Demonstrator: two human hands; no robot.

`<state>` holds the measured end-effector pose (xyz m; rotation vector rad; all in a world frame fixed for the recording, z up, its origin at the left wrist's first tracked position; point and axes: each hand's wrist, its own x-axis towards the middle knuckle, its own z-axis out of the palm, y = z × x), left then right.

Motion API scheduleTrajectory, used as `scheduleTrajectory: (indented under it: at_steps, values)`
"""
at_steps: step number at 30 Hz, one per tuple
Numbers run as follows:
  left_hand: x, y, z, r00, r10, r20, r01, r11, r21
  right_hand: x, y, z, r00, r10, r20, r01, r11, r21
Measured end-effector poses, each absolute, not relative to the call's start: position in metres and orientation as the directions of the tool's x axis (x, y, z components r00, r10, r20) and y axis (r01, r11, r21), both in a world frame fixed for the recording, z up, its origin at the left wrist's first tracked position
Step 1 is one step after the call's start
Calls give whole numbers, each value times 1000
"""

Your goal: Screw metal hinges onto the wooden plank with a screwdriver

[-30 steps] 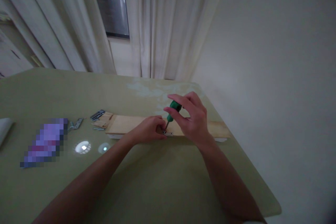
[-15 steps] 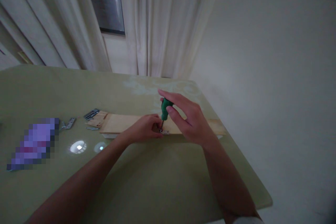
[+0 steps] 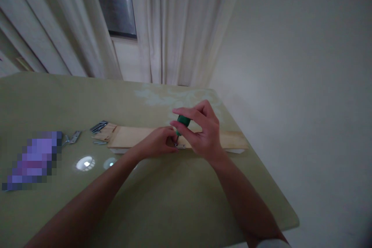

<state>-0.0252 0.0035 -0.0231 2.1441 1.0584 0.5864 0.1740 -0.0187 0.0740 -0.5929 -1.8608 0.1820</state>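
Dimly, right hand [image 3: 203,133] gripping green screwdriver [image 3: 183,121], left hand [image 3: 158,142] apparently steadying bracket [image 3: 180,146]

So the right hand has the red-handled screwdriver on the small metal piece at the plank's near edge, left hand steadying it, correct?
Not quite: the screwdriver handle is green, not red, as the head view shows. The rest holds: the right hand grips it over the small metal piece at the near edge of the plank, and the left hand steadies there.
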Motion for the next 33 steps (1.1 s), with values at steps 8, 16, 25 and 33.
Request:
scheduleTrajectory:
  at_steps: [8, 16, 25, 33]
  values:
    - [-25, 2, -19, 562, 823, 82, 525, -431, 734, 181, -18, 79, -428, 524, 736, 244, 851, -464]
    - [-25, 3, -20, 565, 820, 91, 521, -440, 731, 183, -19, 82, -506, 469, 724, 216, 882, -420]
    - [-26, 2, -19, 567, 819, 91, 520, -441, 732, 181, -19, 79, -474, 485, 735, 284, 874, -394]
    - [-25, 2, -16, 572, 818, 66, 517, -422, 745, 184, -15, 77, -281, 519, 807, 444, 816, -370]
